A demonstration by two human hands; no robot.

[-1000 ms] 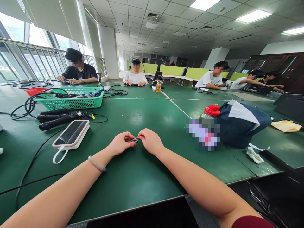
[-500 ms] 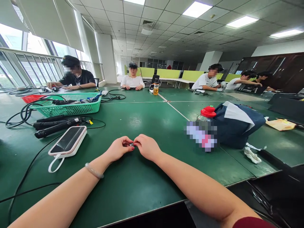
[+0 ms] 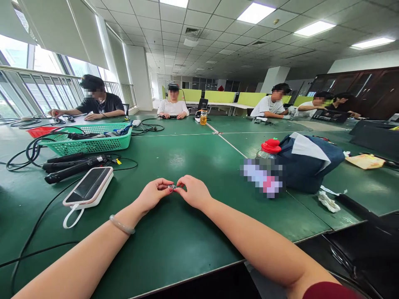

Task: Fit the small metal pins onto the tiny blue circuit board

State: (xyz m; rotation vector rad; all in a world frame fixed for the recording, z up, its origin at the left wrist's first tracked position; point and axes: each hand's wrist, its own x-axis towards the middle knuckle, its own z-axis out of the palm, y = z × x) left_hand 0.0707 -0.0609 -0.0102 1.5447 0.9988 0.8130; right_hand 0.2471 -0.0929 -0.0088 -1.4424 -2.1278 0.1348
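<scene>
A small silvery metal piece [image 3: 171, 187] sits between the fingertips of both hands, just above the green table [image 3: 187, 241]. It is too small for me to tell its kind. My left hand [image 3: 153, 193] pinches its left side between thumb and fingers. On its right side, my right hand [image 3: 193, 192] has thumb and index finger closed at the piece. A pale bangle [image 3: 121, 224] circles my left wrist. Left of my left hand lies a phone in a pink-and-white case with a strap [image 3: 89, 187].
Black handheld devices [image 3: 75, 166] and cables lie left, beside a green basket [image 3: 84, 143]. Rightward stand a red-lidded bottle [image 3: 270, 146] and a dark blue bag [image 3: 307, 166], with crumpled tissue [image 3: 328, 202] near the edge. Several people sit around the table.
My right thumb and index finger have shifted slightly, and more of the metal piece shows between the hands. The view has moved a little. A person at the far left has reached outward.
</scene>
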